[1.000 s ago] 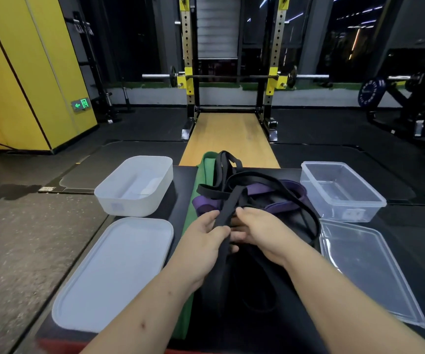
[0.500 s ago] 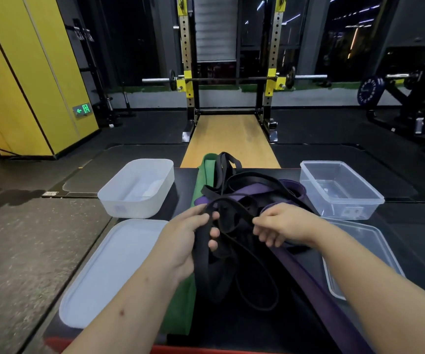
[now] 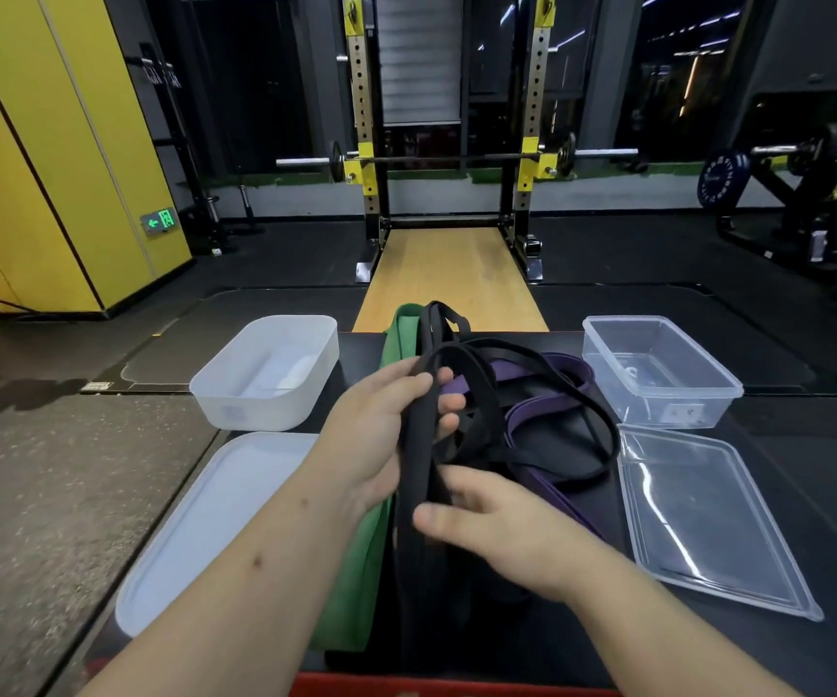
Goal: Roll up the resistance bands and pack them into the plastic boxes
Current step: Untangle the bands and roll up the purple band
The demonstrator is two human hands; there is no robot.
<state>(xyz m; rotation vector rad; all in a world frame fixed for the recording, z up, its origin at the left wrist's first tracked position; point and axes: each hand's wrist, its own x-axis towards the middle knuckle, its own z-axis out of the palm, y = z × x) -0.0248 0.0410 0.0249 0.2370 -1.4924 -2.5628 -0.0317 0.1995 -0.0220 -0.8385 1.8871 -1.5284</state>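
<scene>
A tangle of resistance bands lies on the black table: a wide black band, thinner black loops, a purple band and a green band. My left hand grips the wide black band near its top, fingers curled round it. Lower down, my right hand pinches the same band between thumb and fingers. A frosted white box stands at the left, a clear box at the right, both with nothing in them.
The white lid lies in front of the white box, the clear lid in front of the clear box. Beyond the table are dark gym flooring, a wooden platform and a yellow squat rack with a barbell.
My right hand has let go of the bands near the purple one and come down toward me onto the wide black band. My left hand has lifted the band's top higher.
</scene>
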